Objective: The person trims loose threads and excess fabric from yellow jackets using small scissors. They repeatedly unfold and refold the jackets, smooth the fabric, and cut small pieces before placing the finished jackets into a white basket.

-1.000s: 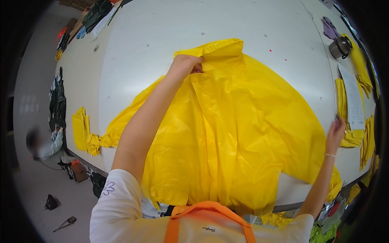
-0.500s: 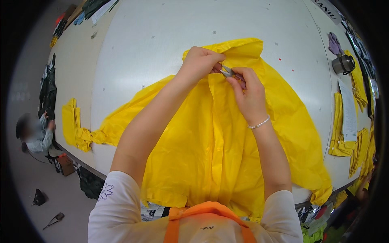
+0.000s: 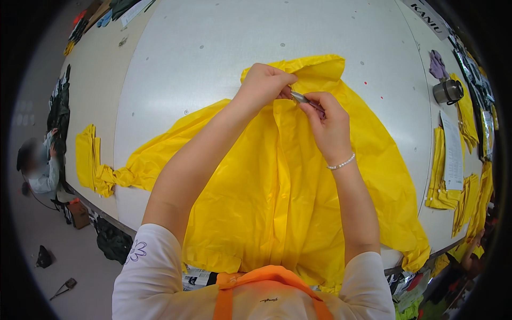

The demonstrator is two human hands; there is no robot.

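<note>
A yellow raincoat (image 3: 240, 176) lies spread over the white table in front of me, its sleeves out to both sides. My left hand (image 3: 265, 85) is closed, pinching the coat's edge just below the collar (image 3: 322, 68). My right hand (image 3: 329, 124) holds a pair of thread snips (image 3: 303, 97) with metal blades and a purplish handle. The blades are together, their tips close to my left fingertips at the top of the front placket (image 3: 280, 120). Whether a thread lies between the tips is too small to tell.
At the right stand a metal cup (image 3: 447, 92) and folded yellow pieces (image 3: 437, 170) under a paper sheet (image 3: 452, 152); a purple cloth (image 3: 437, 65) lies beyond. Another folded yellow piece (image 3: 88, 152) rests at left. A person (image 3: 42, 170) handles dark garments past the left edge.
The snips' blades have gone from spread to together at my left fingertips. Both hands keep nearly the same place, while the whole view has shifted slightly.
</note>
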